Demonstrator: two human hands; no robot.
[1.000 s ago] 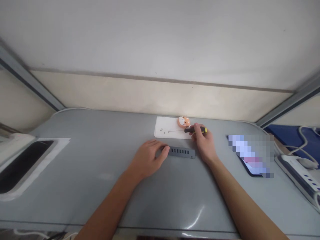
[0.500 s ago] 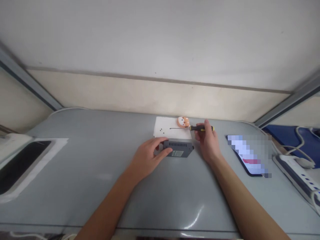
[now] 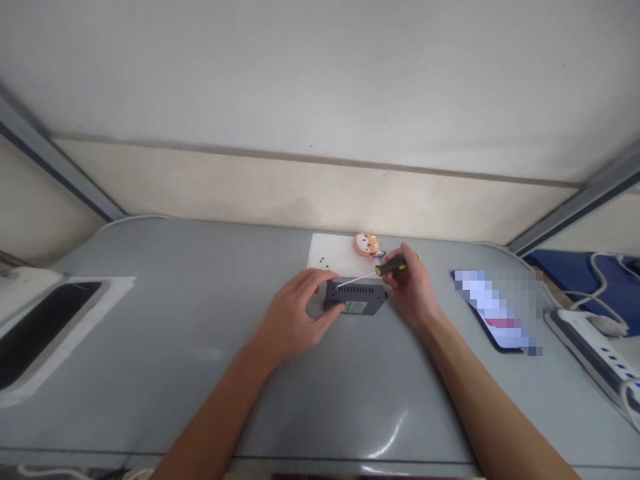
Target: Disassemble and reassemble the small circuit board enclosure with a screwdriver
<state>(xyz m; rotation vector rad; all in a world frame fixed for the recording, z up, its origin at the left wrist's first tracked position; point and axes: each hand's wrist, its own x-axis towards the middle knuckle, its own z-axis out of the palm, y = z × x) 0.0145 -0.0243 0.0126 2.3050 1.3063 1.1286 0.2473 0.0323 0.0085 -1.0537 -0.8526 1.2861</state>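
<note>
- Two separate grips: left hand clamps the dark box just before the white paper; right hand holds the screwdriver.
- Tip seems seated upper-left, too small to confirm.
- Brace the box; square the slanted shaft to its face.

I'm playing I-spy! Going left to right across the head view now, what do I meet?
Black rounded panel with white surround, left hand, dark grey slotted box, right hand, dark rectangular phone with lit screen, long white-and-grey power strip.
</note>
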